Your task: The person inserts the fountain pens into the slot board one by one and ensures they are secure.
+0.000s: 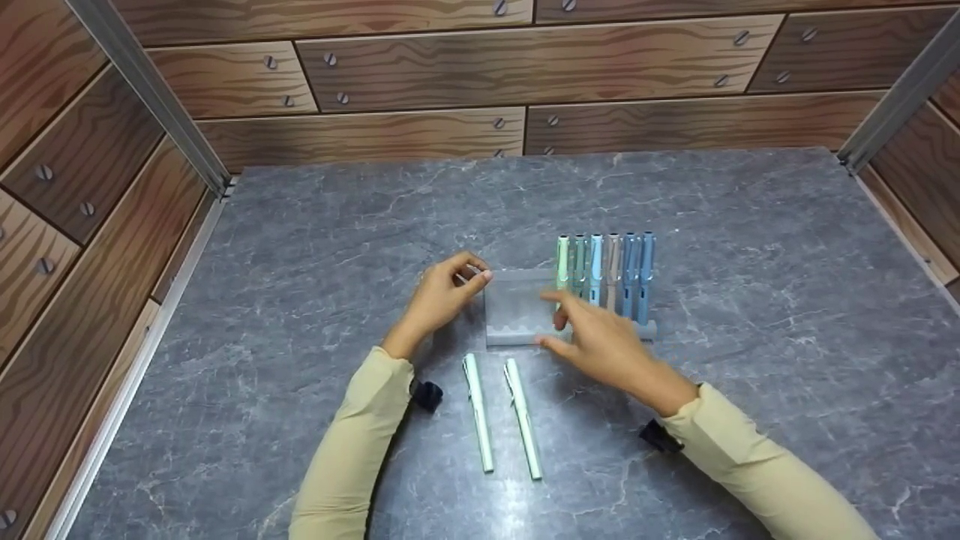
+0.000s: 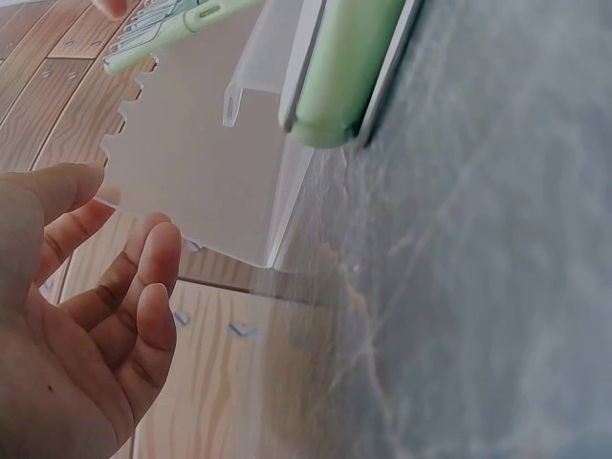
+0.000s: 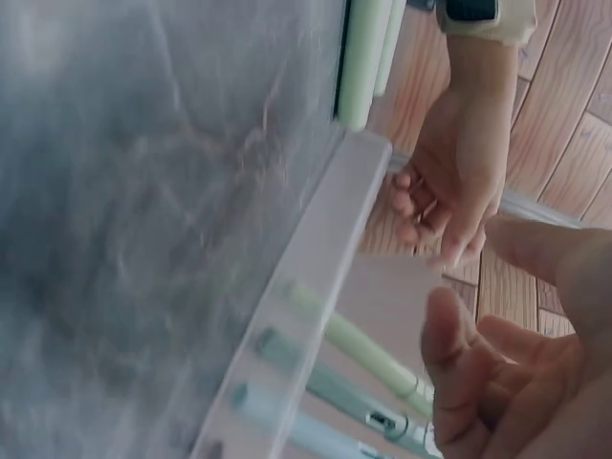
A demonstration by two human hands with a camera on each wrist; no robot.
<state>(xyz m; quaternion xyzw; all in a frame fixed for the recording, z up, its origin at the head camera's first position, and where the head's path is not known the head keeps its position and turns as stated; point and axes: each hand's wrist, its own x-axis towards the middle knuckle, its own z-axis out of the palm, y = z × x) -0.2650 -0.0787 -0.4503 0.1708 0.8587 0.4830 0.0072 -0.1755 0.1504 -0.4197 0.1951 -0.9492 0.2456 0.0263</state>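
Note:
A clear plastic pen stand (image 1: 517, 304) with a notched edge sits on the table. My left hand (image 1: 442, 295) pinches its far left corner between thumb and forefinger; the left wrist view shows the thumb against the notched sheet (image 2: 191, 158). Over the stand's front and middle is my right hand (image 1: 607, 341), thumb and forefinger spread with nothing between them. Several pens lie side by side in the stand's right part, from a light green pen (image 1: 563, 259) to a blue pen (image 1: 647, 262). The right hand hides some of their lower ends.
Two pale mint pens, a left one (image 1: 480, 412) and a right one (image 1: 523, 420), lie on the table in front of the stand, between the forearms. The grey marbled table (image 1: 300, 300) is bounded by wood-patterned walls (image 1: 525, 67) at the back and sides.

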